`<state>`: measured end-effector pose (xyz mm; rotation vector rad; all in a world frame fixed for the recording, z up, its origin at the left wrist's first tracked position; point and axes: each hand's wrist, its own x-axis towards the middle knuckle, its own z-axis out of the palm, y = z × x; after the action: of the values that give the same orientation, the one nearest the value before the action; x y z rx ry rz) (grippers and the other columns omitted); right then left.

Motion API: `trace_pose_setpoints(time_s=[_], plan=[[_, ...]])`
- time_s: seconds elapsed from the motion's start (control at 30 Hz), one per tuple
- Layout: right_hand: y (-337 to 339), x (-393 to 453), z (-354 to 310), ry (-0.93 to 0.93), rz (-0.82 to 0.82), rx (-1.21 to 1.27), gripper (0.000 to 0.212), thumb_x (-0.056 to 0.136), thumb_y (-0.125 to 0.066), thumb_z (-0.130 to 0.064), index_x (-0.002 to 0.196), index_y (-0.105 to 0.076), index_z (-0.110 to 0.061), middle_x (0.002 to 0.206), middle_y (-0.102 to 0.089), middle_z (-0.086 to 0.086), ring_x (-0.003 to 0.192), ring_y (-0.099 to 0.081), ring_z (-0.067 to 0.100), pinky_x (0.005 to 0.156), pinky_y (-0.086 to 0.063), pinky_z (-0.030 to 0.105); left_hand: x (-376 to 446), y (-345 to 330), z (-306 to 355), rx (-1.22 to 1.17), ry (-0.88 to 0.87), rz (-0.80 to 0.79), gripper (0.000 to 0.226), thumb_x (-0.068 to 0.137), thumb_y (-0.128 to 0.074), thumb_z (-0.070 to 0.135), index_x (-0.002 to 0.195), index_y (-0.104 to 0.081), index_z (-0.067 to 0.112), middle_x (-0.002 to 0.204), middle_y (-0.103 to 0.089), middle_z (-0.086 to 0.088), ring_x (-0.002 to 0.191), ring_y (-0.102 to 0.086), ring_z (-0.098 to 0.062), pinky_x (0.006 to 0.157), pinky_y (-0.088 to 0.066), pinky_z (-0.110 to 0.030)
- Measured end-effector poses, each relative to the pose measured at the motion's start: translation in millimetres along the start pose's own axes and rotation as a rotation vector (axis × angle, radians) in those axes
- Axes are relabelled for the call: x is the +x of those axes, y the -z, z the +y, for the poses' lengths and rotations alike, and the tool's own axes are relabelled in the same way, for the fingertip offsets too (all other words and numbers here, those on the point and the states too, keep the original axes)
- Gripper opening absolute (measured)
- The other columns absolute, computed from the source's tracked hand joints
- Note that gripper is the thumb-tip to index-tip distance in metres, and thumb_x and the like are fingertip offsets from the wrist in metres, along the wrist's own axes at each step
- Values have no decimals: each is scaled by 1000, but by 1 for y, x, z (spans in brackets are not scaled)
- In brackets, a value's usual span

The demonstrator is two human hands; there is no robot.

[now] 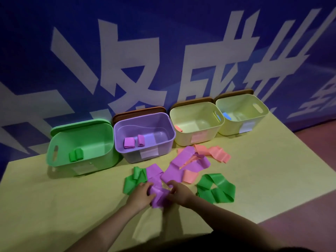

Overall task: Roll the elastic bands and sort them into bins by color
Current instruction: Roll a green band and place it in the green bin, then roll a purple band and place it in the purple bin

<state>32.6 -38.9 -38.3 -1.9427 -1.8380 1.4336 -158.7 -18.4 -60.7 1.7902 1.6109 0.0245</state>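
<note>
Purple band [157, 194]: bunched on yellow table [54, 206], near the front edge, pinched from both sides.
Left hand [141, 194]: fingers curled, gripping the band's left end.
Right hand [179, 192]: fingers curled, gripping its right end.
Purple bin [145, 135]: two purple rolls inside.

Four bins are lined up along the back of the bench [54, 206], against the wall [163, 24]: the leftmost bin [60, 142], the second bin [163, 140], the third bin [198, 135] and the rightmost bin [261, 113]. Two rolled bands [76, 154] are seen in the leftmost bin, and two more rolls [133, 141] in the second. Loose bands [190, 164] are spread before the bins, and one band [158, 195] is held nearest, between the left hand [141, 194] and the right hand [179, 192].
</note>
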Motion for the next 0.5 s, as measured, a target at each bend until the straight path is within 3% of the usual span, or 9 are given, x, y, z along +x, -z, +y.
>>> trace_pose_setpoints(time_s=[0.07, 0.17, 0.23, 0.3, 0.4, 0.5], plan=[[-3, 6, -2, 24, -37, -115, 43, 84, -66, -25, 126, -56, -15, 109, -65, 9, 97, -60, 20, 79, -44, 24, -2, -3, 0, 25, -4, -12, 37, 83, -66, 25, 119, -61, 18, 107, -53, -4, 103, -57, -21, 91, -43, -27], [-3, 13, -4, 50, -90, -243, 26, 84, -66, -20, 109, -67, -12, 83, -56, -4, 86, -55, 13, 73, -42, 21, -3, -6, -2, -24, -49, 48, 8, 79, -68, 17, 87, -66, 20, 82, -43, 10, 87, -56, -18, 79, -42, -23], [-2, 16, -2, 47, -124, -279, 22, 85, -64, -19, 105, -68, -11, 80, -59, -6, 85, -59, 14, 71, -42, 21, -2, -8, -6, -92, -59, 102, 12, 80, -67, 12, 74, -63, 22, 79, -47, 10, 84, -56, -17, 76, -39, -22], [2, 19, 0, 46, -174, -261, 22, 85, -63, -22, 103, -70, -12, 95, -70, 3, 90, -65, 18, 72, -45, 22, 0, -5, -8, -214, -29, 172, 29, 84, -64, 8, 67, -53, 29, 77, -54, 6, 77, -52, -8, 74, -37, -24], [12, 16, 1, 4, -216, -88, 17, 89, -61, -28, 90, -73, -16, 91, -71, 6, 81, -61, 13, 80, -50, 28, -2, 10, 0, -506, 100, 245, 31, 91, -57, 4, 68, -51, 24, 71, -54, 3, 68, -50, -8, 71, -42, -32], [24, 9, -6, -53, -140, 272, 24, 91, -55, -10, 70, -65, -17, 74, -62, 1, 72, -56, 12, 72, -48, 24, -10, 35, 16, -758, 208, 298, 24, 97, -49, 7, 75, -52, 16, 78, -57, -6, 70, -54, -15, 63, -49, -29]])
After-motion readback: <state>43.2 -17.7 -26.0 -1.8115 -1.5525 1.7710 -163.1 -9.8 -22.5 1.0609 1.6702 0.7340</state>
